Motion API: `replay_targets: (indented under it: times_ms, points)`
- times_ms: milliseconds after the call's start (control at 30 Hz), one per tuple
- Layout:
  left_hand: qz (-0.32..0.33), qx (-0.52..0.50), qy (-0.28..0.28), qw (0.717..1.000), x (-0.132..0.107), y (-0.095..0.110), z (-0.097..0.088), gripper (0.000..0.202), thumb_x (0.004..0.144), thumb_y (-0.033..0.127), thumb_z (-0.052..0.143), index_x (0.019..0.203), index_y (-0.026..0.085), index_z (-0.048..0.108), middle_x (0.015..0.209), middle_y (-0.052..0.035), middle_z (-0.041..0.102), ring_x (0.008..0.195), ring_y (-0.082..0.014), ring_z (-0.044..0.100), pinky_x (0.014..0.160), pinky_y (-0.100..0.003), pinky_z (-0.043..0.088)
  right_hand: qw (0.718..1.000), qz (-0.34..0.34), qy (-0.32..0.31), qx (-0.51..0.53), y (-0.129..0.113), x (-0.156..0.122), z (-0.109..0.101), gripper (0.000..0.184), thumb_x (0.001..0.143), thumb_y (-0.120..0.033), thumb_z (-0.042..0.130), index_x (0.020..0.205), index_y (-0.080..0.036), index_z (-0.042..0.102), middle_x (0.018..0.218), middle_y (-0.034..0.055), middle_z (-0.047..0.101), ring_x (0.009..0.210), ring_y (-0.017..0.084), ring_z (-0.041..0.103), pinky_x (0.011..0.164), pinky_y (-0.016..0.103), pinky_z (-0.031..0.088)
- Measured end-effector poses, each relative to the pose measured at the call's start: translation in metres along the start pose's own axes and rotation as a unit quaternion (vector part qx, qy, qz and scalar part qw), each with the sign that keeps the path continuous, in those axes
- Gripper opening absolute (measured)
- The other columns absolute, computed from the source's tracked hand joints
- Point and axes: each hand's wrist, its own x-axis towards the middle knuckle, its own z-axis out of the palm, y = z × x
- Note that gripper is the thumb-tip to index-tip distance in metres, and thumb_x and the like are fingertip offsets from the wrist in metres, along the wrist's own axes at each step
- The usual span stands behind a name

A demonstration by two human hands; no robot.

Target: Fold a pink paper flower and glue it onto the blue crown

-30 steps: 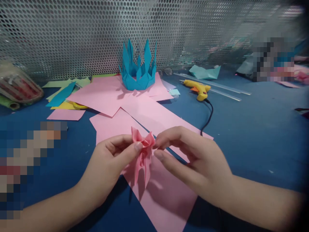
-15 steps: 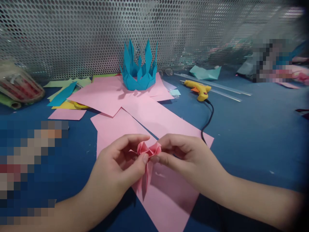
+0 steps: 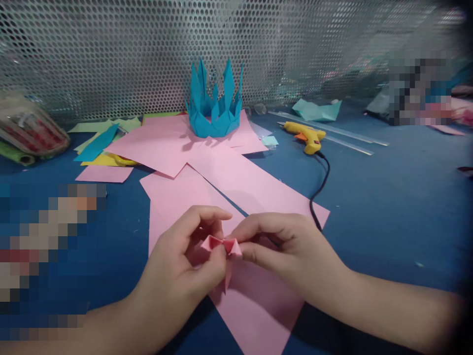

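Between my two hands is a small pink folded paper bow [image 3: 232, 246], its two loops tilted toward me and a tail hanging below. My left hand [image 3: 185, 251] pinches its middle, thumb in front and fingers behind. With thumb and index finger, my right hand [image 3: 283, 244] grips the bow's right loop. Pink paper sheets [image 3: 258, 301] lie on the blue table under both hands. Beyond them, a blue folded paper crown [image 3: 213, 121] stands upright on more pink paper.
A yellow glue gun [image 3: 305, 135] lies right of the crown, its black cord [image 3: 322, 187] running toward me. Clear glue sticks [image 3: 347, 138] and a mint paper piece [image 3: 317, 110] are behind it. A clear jar [image 3: 31, 125] leans at left. Perforated metal mesh [image 3: 148, 54] borders the back.
The bow has tipped and dropped slightly, showing its loops more flatly with less of the tail visible. Both hands keep hold of it; my right hand has shifted a little lower.
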Motion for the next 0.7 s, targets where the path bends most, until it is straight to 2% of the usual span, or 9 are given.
replay_targets:
  times_ms: [100, 167, 267, 333, 433, 533, 600, 700]
  points:
    - [-0.024, -0.015, -0.021, 0.999, 0.000, -0.001, 0.000, 0.017, 0.086, 0.015, 0.057, 0.093, 0.029, 0.062, 0.074, 0.0110, 0.060, 0.044, -0.0026, 0.060, 0.045, -0.010, 0.050, 1.000, 0.009, -0.011, -0.001, 0.000, 0.000, 0.000, 0.008, 0.077, -0.015, 0.073, 0.075, -0.022, 0.077, 0.072, -0.0023, 0.077, 0.068, 0.012, 0.072, 0.066, 0.018, 0.056]
    - [-0.035, -0.021, -0.023, 0.999, 0.001, -0.001, 0.000, 0.016, 0.086, 0.016, 0.058, 0.094, 0.029, 0.062, 0.076, 0.0113, 0.060, 0.042, -0.0015, 0.059, 0.043, -0.010, 0.049, 1.000, 0.015, -0.013, 0.005, 0.000, 0.000, 0.000, 0.009, 0.078, -0.015, 0.072, 0.076, -0.022, 0.076, 0.073, -0.0023, 0.077, 0.069, 0.012, 0.071, 0.067, 0.019, 0.055]
    - [-0.030, -0.020, -0.001, 0.999, 0.004, -0.002, 0.000, 0.018, 0.084, 0.016, 0.063, 0.096, 0.030, 0.065, 0.077, 0.0101, 0.062, 0.056, -0.0026, 0.065, 0.052, -0.007, 0.051, 0.998, 0.042, -0.015, 0.042, 0.002, 0.001, 0.001, 0.004, 0.077, -0.022, 0.076, 0.073, -0.022, 0.074, 0.074, -0.0012, 0.076, 0.069, 0.013, 0.070, 0.065, 0.020, 0.055]
    - [-0.024, -0.044, 0.014, 0.999, 0.005, -0.002, 0.000, 0.018, 0.082, 0.019, 0.068, 0.097, 0.029, 0.067, 0.076, 0.0088, 0.065, 0.066, -0.0042, 0.068, 0.059, -0.006, 0.053, 0.996, 0.061, -0.013, 0.069, 0.003, 0.002, 0.000, 0.010, 0.075, -0.028, 0.080, 0.072, -0.021, 0.073, 0.072, -0.0004, 0.075, 0.066, 0.014, 0.069, 0.061, 0.021, 0.055]
    - [-0.021, -0.111, 0.026, 0.993, 0.007, -0.003, -0.001, 0.021, 0.079, 0.020, 0.073, 0.097, 0.028, 0.068, 0.077, 0.0079, 0.069, 0.071, -0.0051, 0.070, 0.063, -0.007, 0.054, 0.993, 0.062, -0.006, 0.101, 0.004, 0.006, -0.002, 0.015, 0.073, -0.031, 0.082, 0.073, -0.020, 0.073, 0.072, 0.0000, 0.073, 0.065, 0.013, 0.067, 0.061, 0.021, 0.056]
    - [-0.042, -0.145, 0.016, 0.988, 0.009, -0.003, -0.002, 0.023, 0.077, 0.016, 0.076, 0.096, 0.028, 0.073, 0.083, 0.0064, 0.075, 0.079, -0.0077, 0.073, 0.070, -0.009, 0.056, 0.991, 0.046, -0.004, 0.126, 0.006, 0.007, -0.003, 0.012, 0.077, -0.028, 0.079, 0.077, -0.019, 0.071, 0.077, 0.0000, 0.074, 0.071, 0.011, 0.069, 0.068, 0.020, 0.057]
    - [-0.075, -0.140, -0.001, 0.987, 0.011, -0.003, -0.004, 0.018, 0.076, 0.015, 0.076, 0.090, 0.027, 0.078, 0.081, 0.0054, 0.077, 0.080, -0.0078, 0.073, 0.072, -0.007, 0.054, 0.992, 0.028, 0.003, 0.126, 0.008, 0.007, -0.003, 0.008, 0.081, -0.022, 0.075, 0.083, -0.019, 0.068, 0.075, -0.0022, 0.071, 0.069, 0.010, 0.069, 0.066, 0.019, 0.057]
    - [-0.109, -0.128, -0.024, 0.985, 0.015, -0.003, -0.005, 0.012, 0.078, 0.016, 0.075, 0.078, 0.026, 0.081, 0.070, 0.0045, 0.078, 0.069, -0.0059, 0.070, 0.063, -0.004, 0.051, 0.990, -0.075, 0.060, 0.101, 0.012, 0.004, -0.002, 0.025, 0.082, -0.011, 0.071, 0.097, -0.024, 0.057, 0.077, -0.0069, 0.064, 0.061, 0.008, 0.065, 0.057, 0.019, 0.057]
